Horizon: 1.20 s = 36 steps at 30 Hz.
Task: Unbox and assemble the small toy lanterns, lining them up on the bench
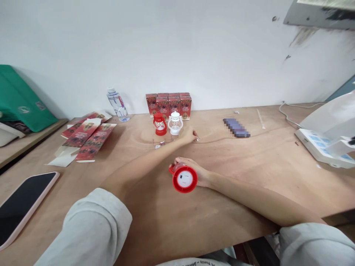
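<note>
Containers: printed red boxes (174, 105) stand in a block against the wall, tops apparently closed, contents hidden; a clear plastic bottle (118, 105) with a white cap stands left of them, level inside unclear. Flattened red cartons (95, 142) overlap at left, at least three. Box count: seven visible, three in front, four behind. Lanterns: three in all. A standing red lantern (160, 125) and a white lantern (175, 123), both upright with clear globes, hide part of the boxes' lower front. The third, a held red lantern (185, 179), is in the right hand (201, 173) above the near part of the wooden table (222, 207), tipped so its base with a white disc faces the viewer; fingers curl around its body. Left hand (190, 135) reaches beyond it, fingers bent down at a small whitish piece (198, 139); cannot tell whether they pinch it. Small loose parts (158, 145) lie before the standing pair, too small to count. The left forearm crosses between these and the held lantern. Around: two phones, a pink-edged phone (24, 203) near left and a blurred phone (237, 128) right; one white power strip (327, 147) far right; one green bag (23, 99) far left.
</note>
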Each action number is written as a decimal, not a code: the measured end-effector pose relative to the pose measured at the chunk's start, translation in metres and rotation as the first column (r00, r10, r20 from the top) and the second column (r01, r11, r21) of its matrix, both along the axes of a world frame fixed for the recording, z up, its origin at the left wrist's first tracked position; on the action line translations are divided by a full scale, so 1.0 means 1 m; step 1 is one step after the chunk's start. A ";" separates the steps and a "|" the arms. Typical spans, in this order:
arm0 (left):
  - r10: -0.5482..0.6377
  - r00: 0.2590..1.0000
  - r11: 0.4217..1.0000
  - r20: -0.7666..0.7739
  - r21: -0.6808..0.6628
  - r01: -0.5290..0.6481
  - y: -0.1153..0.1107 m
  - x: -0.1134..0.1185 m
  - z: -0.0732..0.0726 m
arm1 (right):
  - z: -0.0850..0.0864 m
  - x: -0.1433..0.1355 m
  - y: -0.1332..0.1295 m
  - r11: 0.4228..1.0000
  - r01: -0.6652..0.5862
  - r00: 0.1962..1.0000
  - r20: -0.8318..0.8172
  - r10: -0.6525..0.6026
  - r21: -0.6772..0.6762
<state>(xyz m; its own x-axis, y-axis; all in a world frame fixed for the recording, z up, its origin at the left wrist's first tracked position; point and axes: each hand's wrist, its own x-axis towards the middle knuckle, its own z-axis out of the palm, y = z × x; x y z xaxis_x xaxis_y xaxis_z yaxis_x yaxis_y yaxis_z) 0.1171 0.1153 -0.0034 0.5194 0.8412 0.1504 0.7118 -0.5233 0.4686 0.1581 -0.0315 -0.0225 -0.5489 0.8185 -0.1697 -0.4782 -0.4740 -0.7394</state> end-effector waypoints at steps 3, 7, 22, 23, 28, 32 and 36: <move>0.051 0.998 0.998 -0.022 0.024 -0.050 0.003 -0.003 0.000 | 0.001 0.000 0.000 1.000 -0.012 1.000 0.007 0.012 0.006; 0.028 0.999 0.996 -0.032 0.081 -0.026 -0.002 -0.003 0.000 | 0.001 0.000 0.000 1.000 0.001 1.000 -0.001 -0.001 -0.006; -0.324 0.930 0.924 -0.172 0.152 0.350 -0.012 -0.027 0.002 | 0.002 0.000 -0.002 0.999 -0.003 1.000 -0.015 0.004 0.032; -0.332 0.925 0.919 -0.183 0.157 0.361 -0.012 -0.029 0.002 | 0.002 0.001 -0.002 0.999 -0.005 1.000 -0.014 0.005 0.035; -0.302 0.926 0.919 -0.228 0.189 0.346 -0.012 -0.027 -0.001 | 0.002 0.002 -0.001 0.999 -0.026 1.000 -0.006 0.026 0.040; -0.263 0.939 0.926 -0.223 0.215 0.311 -0.014 -0.024 0.003 | 0.002 0.001 -0.001 0.998 -0.033 0.999 -0.011 0.034 0.056; -0.200 0.976 0.937 -0.090 0.272 0.217 -0.007 -0.033 0.028 | 0.002 0.001 -0.001 0.999 -0.032 0.999 -0.005 0.032 0.024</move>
